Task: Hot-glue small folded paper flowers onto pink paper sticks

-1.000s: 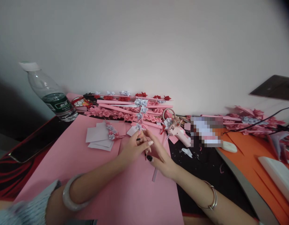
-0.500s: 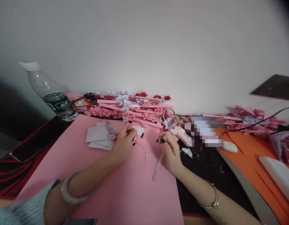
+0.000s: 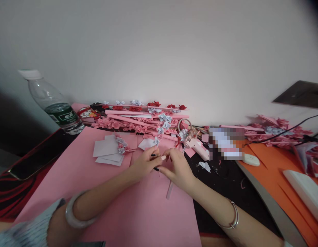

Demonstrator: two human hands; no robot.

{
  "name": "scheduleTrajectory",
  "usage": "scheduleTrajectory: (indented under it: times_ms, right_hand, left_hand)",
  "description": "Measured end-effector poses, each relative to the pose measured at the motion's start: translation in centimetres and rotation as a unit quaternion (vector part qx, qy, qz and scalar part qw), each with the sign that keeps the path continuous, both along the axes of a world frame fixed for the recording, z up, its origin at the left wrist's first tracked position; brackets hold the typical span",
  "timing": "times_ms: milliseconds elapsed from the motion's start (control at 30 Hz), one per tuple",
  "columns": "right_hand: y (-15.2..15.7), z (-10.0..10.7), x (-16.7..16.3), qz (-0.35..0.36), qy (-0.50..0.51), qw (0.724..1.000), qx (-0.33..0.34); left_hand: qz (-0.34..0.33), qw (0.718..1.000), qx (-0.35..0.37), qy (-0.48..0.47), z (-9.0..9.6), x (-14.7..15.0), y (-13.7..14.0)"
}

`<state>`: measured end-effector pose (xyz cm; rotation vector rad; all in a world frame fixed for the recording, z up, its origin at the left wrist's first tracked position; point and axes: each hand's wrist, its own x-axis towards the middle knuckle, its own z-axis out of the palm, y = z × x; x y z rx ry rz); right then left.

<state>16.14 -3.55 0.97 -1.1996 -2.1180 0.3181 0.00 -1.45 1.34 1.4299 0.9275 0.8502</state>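
My left hand (image 3: 146, 164) is closed around the lower end of a sprig of pale blue paper flowers (image 3: 162, 124), whose blooms rise above my fingers. Against it, the fingers of my right hand (image 3: 180, 168) are bent and pinched together; whatever they grip is hidden. A translucent stick (image 3: 169, 190) lies on the large pink sheet (image 3: 138, 212), partly beneath my right hand. Left of my hands, a short pink and blue flower sprig (image 3: 121, 144) rests on white paper squares (image 3: 104, 148).
Paper flower stems (image 3: 123, 118) are heaped along the wall. A pink glue gun (image 3: 197, 147) and a roll of tape (image 3: 184, 125) stand right of them. A water bottle (image 3: 61, 113) and a dark phone (image 3: 30, 159) are at left, orange paper (image 3: 264, 164) at right.
My left hand has moved right with the blue flower sprig. My right hand has shifted left, and the fingers of both hands now meet.
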Motion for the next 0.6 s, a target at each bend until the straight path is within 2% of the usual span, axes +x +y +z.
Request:
scheduleTrajectory:
  times_ms: [133,300,433,600]
  right_hand:
    - [0.2,-0.1,-0.2,0.045,0.037,0.998,-0.01]
    - [-0.1,0.0,-0.3,0.073,0.09,0.993,-0.019]
    - [-0.4,0.2,0.0,0.026,0.114,0.993,-0.005]
    - [-0.2,0.0,0.6,-0.049,0.139,0.989,0.023]
  left_hand:
    - [-0.033,0.998,-0.035,-0.028,-0.3,0.1,0.1]
    - [-0.026,0.998,-0.053,-0.022,0.1,0.2,0.1]
    - [0.004,1.0,0.01,0.024,0.2,-0.1,0.3]
    - [0.117,0.974,0.122,0.149,0.1,-1.2,1.3]
